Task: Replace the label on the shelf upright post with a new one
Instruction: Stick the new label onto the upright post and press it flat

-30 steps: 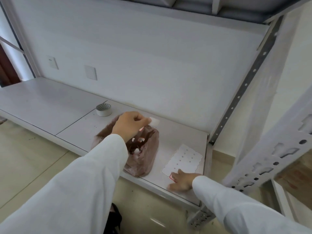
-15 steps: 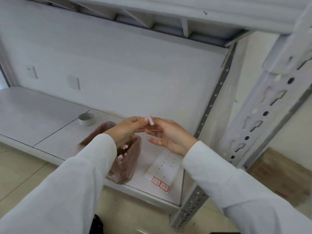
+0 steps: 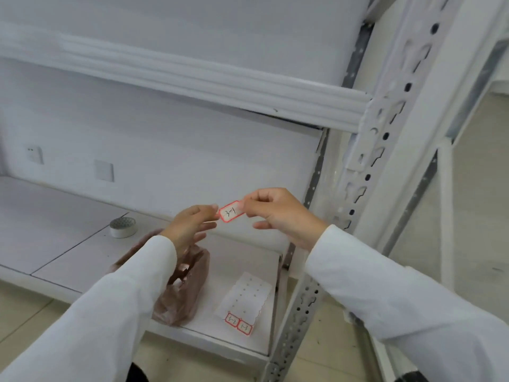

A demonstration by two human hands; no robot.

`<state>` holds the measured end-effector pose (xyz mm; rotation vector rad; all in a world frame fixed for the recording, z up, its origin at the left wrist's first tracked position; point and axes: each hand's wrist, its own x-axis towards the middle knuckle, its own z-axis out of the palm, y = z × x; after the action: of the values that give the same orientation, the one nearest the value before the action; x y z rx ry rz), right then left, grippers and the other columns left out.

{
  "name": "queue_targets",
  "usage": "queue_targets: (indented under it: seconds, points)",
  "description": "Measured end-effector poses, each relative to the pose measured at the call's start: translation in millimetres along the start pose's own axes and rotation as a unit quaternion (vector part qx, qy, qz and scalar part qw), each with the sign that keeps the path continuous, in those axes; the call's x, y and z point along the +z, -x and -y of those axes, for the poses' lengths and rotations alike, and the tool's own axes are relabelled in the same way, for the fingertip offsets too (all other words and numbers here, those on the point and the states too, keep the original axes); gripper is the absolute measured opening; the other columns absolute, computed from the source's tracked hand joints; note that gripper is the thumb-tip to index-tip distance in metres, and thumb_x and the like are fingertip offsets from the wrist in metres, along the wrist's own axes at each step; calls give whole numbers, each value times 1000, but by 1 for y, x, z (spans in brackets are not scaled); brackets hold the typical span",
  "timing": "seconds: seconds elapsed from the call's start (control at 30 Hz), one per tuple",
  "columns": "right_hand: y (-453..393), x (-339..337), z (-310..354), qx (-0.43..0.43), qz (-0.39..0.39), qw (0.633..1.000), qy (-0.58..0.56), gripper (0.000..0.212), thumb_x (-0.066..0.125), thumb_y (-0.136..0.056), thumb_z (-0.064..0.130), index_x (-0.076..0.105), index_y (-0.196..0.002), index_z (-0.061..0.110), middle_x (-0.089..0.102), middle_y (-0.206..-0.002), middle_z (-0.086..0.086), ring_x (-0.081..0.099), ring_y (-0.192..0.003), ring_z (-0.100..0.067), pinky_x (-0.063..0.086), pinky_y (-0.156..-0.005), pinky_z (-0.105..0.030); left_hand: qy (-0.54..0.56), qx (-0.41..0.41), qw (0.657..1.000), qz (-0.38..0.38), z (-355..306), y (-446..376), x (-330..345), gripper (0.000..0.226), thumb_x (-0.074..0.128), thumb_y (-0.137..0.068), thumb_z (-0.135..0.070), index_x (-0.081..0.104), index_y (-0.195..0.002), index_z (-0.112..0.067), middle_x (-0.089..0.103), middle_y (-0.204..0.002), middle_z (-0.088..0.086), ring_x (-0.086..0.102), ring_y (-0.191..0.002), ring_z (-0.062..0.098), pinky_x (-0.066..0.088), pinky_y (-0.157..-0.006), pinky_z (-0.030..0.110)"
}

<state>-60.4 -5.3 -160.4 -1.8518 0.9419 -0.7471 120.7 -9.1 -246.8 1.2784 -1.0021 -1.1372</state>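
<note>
A small white label (image 3: 231, 211) with a red border and handwritten "3-1" hangs in the air in front of the shelf. My right hand (image 3: 278, 213) pinches its right end. My left hand (image 3: 190, 227) touches its left end with thumb and forefinger, the other fingers spread. The white perforated upright post (image 3: 369, 161) stands just right of my right hand. On the lower shelf lies the label sheet (image 3: 245, 299) with two red-bordered labels (image 3: 238, 323) left at its near edge.
A brownish plastic bag (image 3: 187, 288) lies on the lower shelf board (image 3: 68, 252) under my left forearm. A roll of tape (image 3: 123, 226) stands further back left. A shelf beam (image 3: 192, 75) crosses above. The floor (image 3: 316, 354) is tiled.
My right hand left the label sheet and rose to meet the left. Both hands have lifted, and the label now faces me, stretched between them. The view tilted up toward the post.
</note>
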Motion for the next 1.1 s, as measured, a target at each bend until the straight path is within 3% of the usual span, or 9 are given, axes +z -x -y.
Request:
queue_targets:
  seconds: [0.13,0.33,0.53,0.67,0.77,0.83,0.9,1.0,1.1]
  points:
    - [24,-38,47,-45,-57,997,21,10,63,-86,23,67,-76,21,63,-79,5,57,-76,-3,51,-67,-19,13,77,997,13,-68,20,30,23,52,-89,-31,61,-108,-21,67,-94,-5,62,-86,10,44,-80,26]
    - [77,-100,85,-70,-44,985,-149,15,57,-90,25,69,-82,20,67,-80,6,62,-71,-7,54,-70,-24,-45,242,967,59,-147,73,90,26,43,-95,-33,64,-82,-23,66,-73,-5,63,-64,6,47,-72,23]
    - [98,-149,87,-117,-269,946,-141,13,62,-87,15,61,-74,17,59,-72,3,53,-62,-7,50,-65,-22,-33,400,915,20,-187,98,135,12,51,-92,-27,60,-85,-24,66,-79,-10,60,-71,-2,46,-69,7]
    - [92,-159,91,-154,-378,903,-132,14,63,-85,14,59,-71,15,58,-69,3,51,-60,-9,48,-61,-20,-55,441,896,5,-209,88,167,14,50,-93,-32,55,-104,-26,64,-104,-9,57,-93,-1,44,-81,12]
    - [82,-154,94,-180,-415,886,-102,14,63,-82,14,60,-69,16,59,-68,1,51,-62,-12,47,-64,-24,-155,438,885,17,-211,68,178,36,43,-96,-31,44,-129,-18,58,-124,-5,55,-107,8,40,-94,22]
    - [74,-150,94,-189,-426,881,-80,16,64,-80,15,61,-66,20,60,-67,3,53,-64,-12,47,-67,-26,-268,444,855,10,-205,55,177,41,37,-97,-28,38,-136,-15,55,-135,-1,54,-118,18,40,-103,34]
    - [69,-145,95,-197,-429,879,-68,18,65,-80,14,60,-64,21,60,-64,5,54,-62,-10,46,-64,-23,-348,455,820,-12,-202,49,175,42,33,-97,-24,38,-138,-15,55,-137,3,50,-124,24,37,-106,40]
    - [64,-139,94,-200,-438,875,-52,17,64,-79,14,60,-64,22,59,-61,8,53,-58,-6,43,-61,-19,-337,416,845,-11,-208,52,174,43,30,-98,-22,37,-140,-15,51,-141,5,45,-129,24,33,-108,35]
    - [61,-136,93,-202,-446,871,-45,17,65,-78,15,60,-64,22,61,-63,10,54,-59,-4,43,-61,-17,-332,409,850,-2,-217,51,176,37,30,-98,-20,58,-121,-11,62,-124,10,53,-117,28,40,-101,39]
